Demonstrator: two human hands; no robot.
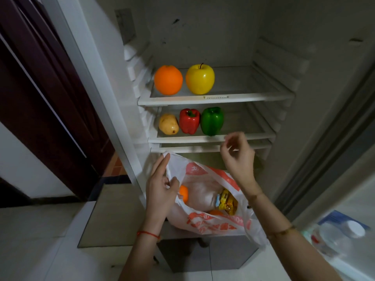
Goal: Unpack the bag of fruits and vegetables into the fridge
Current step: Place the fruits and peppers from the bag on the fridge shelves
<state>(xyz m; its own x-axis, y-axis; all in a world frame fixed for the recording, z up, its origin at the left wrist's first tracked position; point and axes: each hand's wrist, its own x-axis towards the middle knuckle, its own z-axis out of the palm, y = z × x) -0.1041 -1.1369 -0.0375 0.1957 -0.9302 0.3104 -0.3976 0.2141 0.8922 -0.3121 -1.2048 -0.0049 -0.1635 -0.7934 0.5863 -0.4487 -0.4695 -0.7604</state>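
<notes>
The open fridge (203, 37) fills most of the view, white inside, with dark smudges on its back wall. Its door (334, 199) stands open to the right, and a clear bottle with a white cap (343, 232) lies in the door's rack. A dark red door (40, 88) stands to the left of the fridge.

The upper shelf (243, 96) carries an orange (168, 80) and a yellow apple (200, 79) side by side at its left end. A small label sits on the shelf's front rim; its print is too small to read. The lower shelf (243, 136) holds, from left to right, a potato (168, 124), a red pepper (189, 121) and a green pepper (212, 120), close together in a row.

Below the shelves a white plastic bag (215, 222) with orange printing rests on the closed bottom compartment (203, 256), its mouth open upward. The characters on it are creased and cannot be read. Inside lie a small orange fruit (183, 195), a yellow snack packet (227, 201) with unreadable print, and another orange item, mostly hidden.

The left hand (160, 191) pinches the bag's left rim, its fingers (162, 165) lying along the plastic. The right hand (238, 157) hovers above the bag in front of the lower shelf's edge, blurred, fingers loosely curled and holding nothing. A red string (148, 233) circles the left wrist.
</notes>
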